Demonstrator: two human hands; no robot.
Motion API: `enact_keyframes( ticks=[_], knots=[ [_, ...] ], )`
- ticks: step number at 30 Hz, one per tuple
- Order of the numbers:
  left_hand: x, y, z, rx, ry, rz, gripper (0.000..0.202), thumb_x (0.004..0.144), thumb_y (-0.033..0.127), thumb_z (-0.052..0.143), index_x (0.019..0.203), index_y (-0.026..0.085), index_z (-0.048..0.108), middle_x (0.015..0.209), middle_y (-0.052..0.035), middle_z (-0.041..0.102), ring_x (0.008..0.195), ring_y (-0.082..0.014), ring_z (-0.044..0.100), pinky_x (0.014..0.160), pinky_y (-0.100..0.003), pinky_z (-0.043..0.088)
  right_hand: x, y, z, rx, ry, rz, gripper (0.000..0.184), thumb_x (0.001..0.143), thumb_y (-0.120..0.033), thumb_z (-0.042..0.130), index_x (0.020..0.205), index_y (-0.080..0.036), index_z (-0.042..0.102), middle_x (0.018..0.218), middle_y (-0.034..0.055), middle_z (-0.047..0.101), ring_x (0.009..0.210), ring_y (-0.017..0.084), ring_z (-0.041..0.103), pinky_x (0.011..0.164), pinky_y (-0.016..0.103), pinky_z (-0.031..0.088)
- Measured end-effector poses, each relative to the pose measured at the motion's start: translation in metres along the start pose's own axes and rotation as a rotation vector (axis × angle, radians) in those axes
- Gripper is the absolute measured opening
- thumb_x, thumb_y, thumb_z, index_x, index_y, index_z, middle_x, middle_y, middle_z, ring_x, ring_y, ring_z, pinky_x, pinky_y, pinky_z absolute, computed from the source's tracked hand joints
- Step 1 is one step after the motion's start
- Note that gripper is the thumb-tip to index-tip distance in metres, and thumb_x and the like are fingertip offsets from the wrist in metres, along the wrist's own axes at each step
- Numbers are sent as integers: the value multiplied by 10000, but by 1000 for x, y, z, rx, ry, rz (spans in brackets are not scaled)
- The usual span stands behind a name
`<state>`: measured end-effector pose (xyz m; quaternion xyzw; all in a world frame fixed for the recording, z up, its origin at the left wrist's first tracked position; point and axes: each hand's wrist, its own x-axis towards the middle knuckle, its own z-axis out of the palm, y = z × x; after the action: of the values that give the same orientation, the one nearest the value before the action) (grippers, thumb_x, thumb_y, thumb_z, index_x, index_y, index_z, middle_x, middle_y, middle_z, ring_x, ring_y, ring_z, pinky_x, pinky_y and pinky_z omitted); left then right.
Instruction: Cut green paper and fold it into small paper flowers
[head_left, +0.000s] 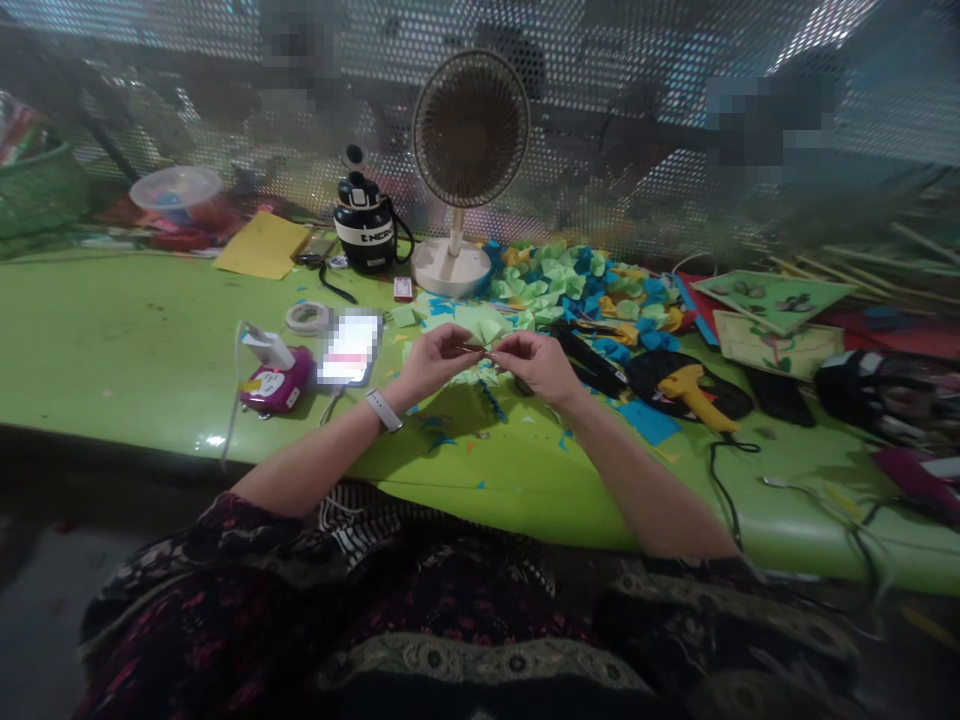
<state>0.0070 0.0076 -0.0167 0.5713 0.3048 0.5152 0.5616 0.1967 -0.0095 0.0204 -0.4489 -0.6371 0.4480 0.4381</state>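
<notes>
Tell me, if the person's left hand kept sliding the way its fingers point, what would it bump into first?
The left hand points right, toward the right hand. Their fingers nearly meet on a thin stick above the light green folded paper, so it would probably meet the right hand's fingers first, though depth is hard to judge.

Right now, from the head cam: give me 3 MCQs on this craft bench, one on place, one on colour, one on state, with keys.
1. Where does the yellow glue gun lie?
A. right of the hands
B. left of the hands
C. behind the fan

2. What colour is the table?
A. red
B. green
C. white

3. What are the hands doing?
A. resting flat on the table
B. gripping the mug
C. pinching a small piece between them

Answers:
1 A: it lies beyond the right hand, beside blue paper scraps.
2 B: its bare top is bright green.
3 C: the left hand and the right hand meet, their fingers closed on a thin piece over the folded green paper.
</notes>
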Motion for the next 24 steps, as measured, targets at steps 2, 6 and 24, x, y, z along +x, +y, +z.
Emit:
enact_keyframes(
  ticks=[2, 6, 24],
  knots=[
    [-1, -1, 2, -10, 1, 0, 345, 710, 344, 834, 875, 147, 605, 865, -36, 718, 819, -147, 711, 827, -324, 586, -2, -3, 1, -26, 49, -32, 322, 641, -464, 836, 732, -204, 670, 665, 2, 662, 600, 143, 585, 627, 324, 513],
    [-5, -1, 6, -14, -19, -37, 329, 752, 418, 797, 868, 139, 665, 855, -59, 742, 800, -157, 718, 798, -335, 601, -9, -10, 6, -142, 278, -163, 271, 750, -479, 761, 768, -222, 676, 729, 17, 666, 661, 162, 585, 656, 331, 505],
    [-14, -5, 10, 187, 33, 110, 240, 763, 376, 795, 923, 197, 791, 890, -67, 780, 819, -194, 723, 866, -374, 592, -12, -2, 12, -479, 475, -500, 95, 846, -333, 711, 803, -249, 699, 1114, 68, 664, 1118, 249, 611, 1039, 462, 442]
  ],
)
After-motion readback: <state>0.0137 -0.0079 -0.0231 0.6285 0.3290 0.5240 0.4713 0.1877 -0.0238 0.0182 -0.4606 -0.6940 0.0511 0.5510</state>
